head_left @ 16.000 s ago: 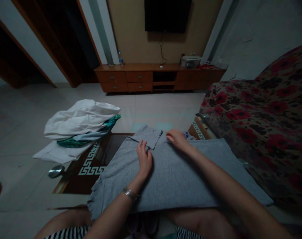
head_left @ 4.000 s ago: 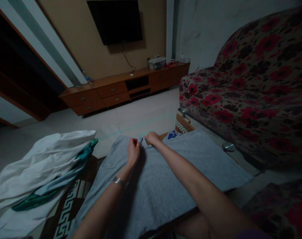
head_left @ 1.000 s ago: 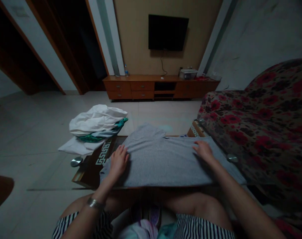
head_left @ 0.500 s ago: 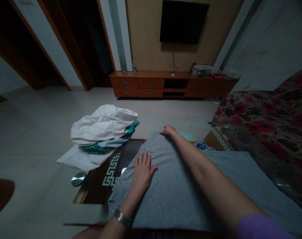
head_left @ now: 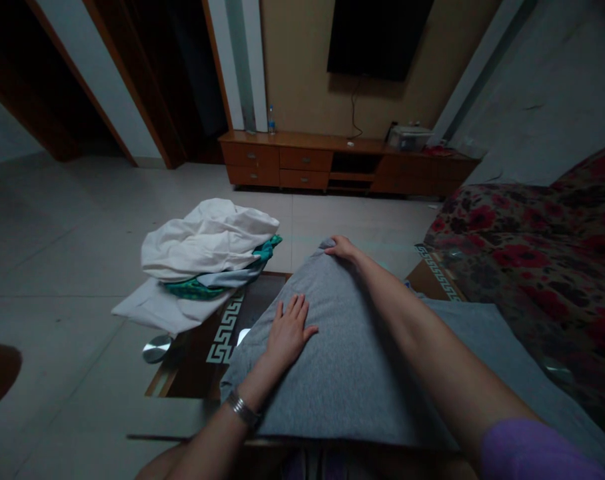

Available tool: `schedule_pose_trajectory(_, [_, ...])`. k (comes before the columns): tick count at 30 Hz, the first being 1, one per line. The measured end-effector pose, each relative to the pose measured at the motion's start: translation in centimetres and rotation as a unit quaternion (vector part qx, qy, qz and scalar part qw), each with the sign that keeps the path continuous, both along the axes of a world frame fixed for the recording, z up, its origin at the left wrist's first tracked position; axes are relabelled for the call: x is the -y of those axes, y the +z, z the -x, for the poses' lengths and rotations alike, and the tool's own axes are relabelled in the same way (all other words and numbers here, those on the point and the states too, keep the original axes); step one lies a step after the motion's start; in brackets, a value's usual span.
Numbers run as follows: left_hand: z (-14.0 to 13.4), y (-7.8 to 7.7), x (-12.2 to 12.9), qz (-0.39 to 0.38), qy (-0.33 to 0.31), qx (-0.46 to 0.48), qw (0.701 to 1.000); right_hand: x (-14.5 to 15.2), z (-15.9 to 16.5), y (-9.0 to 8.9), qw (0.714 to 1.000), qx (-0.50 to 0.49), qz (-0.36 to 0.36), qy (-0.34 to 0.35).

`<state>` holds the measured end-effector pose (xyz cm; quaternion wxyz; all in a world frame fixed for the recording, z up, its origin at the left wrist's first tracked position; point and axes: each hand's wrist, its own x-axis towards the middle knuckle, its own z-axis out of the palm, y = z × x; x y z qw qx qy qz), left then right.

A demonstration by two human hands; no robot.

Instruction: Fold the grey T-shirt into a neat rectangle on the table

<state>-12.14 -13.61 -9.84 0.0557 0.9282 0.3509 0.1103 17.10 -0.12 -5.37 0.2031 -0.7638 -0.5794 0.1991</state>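
At our far left we see a rounded brown edge (head_left: 0,373) above the pale tiled floor (head_left: 57,320). Next comes a round metal disc (head_left: 156,349), just beside the brown part of the worktop (head_left: 182,373) with its white key pattern (head_left: 226,327). Above these sits a loose heap of white cloth (head_left: 207,240), with green cloth (head_left: 195,287) showing between its layers.

Our left hand (head_left: 286,333), a silver band (head_left: 243,407) at its wrist, lies palm down on the grey cloth (head_left: 327,360), its fingers a little spread and its thumb held wide; it grips nothing. The grey cloth is spread across the worktop from beside the heap to the lower right, narrowing to a peak at the far side. There our right hand (head_left: 341,250) has its fingers drawn narrow, pinching that far tip of the cloth.

Behind, we see a bottle (head_left: 271,123) on a long wooden cabinet (head_left: 302,160), then a dark television (head_left: 380,37) on the wall and a clear box (head_left: 409,138) on the cabinet. At our right are a flowered sofa (head_left: 512,240) and, nearer, the purple sleeve (head_left: 537,447) of our right arm.
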Motion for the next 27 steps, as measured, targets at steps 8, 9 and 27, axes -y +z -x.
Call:
schedule_pose_trajectory(8, [0.8, 0.2, -1.8, -0.004, -0.027, -0.018, 0.999, 5.9, 1.6, 7.1, 0.986, -0.049, -0.123, 0.101])
schedule_pose_trajectory(9, [0.8, 0.1, -1.9, -0.009, -0.026, -0.016, 1.000, 7.6, 2.4, 7.4, 0.980, -0.032, -0.150, 0.124])
schedule_pose_trajectory(27, [1.3, 0.1, -2.5, -0.035, 0.006, -0.018, 0.999, 30.3, 2.1, -1.1, 0.970, 0.106, -0.207, 0.069])
